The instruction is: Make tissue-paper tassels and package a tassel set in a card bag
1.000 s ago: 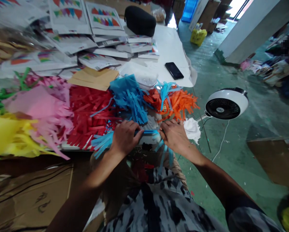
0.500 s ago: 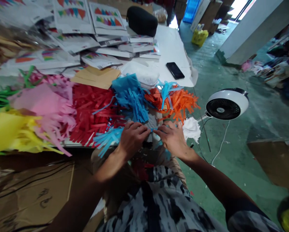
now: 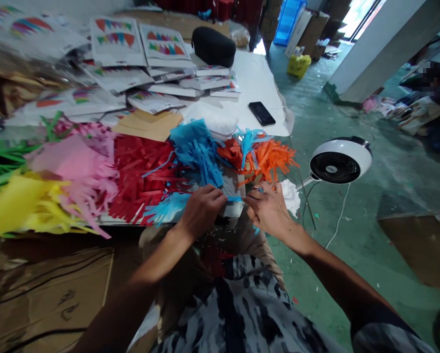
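While both our hands meet low over the front edge of the white-topped table (image 3: 256,78), we have a narrow blue band (image 3: 234,199) running straight across the small gap between them, and that band is where we want our eyes. Our left hand (image 3: 204,209) has its fingers bent over one end, gripping it; our right hand (image 3: 268,210) pinches the other, fingers bunched, though the exact thumb placing is hidden. Out to the left, a light blue fringe (image 3: 166,208) fans from beside the left hand across the table edge, and a short blue tip (image 3: 255,229) pokes out beneath the right; we judge them parts of one piece, but our fingers cover the joins. Steady now! We'd do best to hold the two ends level, with light, even tension, because paper this thin would likely tear under a jerk. We'd roll with the fingertips rather than squeeze, so that the band comes out evenly narrow, and we'd leave the fringe hanging loose, well out of the pinch. One more watch point: the blue tassels (image 3: 197,152) and red strips (image 3: 139,171) lie close behind, so we want no stray strand caught up in our grip.
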Available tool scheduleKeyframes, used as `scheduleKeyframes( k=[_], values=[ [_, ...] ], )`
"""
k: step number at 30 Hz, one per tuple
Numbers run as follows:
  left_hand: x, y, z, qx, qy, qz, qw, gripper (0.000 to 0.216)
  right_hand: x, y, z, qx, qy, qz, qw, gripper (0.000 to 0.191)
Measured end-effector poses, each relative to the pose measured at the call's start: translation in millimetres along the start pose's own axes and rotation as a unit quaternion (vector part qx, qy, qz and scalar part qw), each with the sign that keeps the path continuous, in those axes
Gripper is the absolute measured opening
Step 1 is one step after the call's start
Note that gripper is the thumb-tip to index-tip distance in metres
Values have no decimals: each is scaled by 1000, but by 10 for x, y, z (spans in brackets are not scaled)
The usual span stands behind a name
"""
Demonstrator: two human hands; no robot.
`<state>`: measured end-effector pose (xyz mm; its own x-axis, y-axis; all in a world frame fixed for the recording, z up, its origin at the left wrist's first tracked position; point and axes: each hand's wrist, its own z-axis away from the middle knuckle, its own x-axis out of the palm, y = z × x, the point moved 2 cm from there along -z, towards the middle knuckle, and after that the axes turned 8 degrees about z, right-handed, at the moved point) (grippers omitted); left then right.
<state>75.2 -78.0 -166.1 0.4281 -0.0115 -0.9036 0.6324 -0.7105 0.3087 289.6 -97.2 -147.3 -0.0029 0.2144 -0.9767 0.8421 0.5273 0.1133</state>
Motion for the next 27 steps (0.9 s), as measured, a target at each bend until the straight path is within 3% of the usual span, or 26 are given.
scheduleKeyframes(
  k=[10,19,27],
  values=[
    [98,-83,-18,-31,0,-26,999,19,137,-98,-218,18,7,-48,999,21],
    [15,-244,46,-134,16,-33,990,27,131,-17,-230,113,-30,-106,987,14],
    [-28,-395,91,-147,31,-14,988,22,149,-14,-273,151,-59,-139,977,7]
  ],
)
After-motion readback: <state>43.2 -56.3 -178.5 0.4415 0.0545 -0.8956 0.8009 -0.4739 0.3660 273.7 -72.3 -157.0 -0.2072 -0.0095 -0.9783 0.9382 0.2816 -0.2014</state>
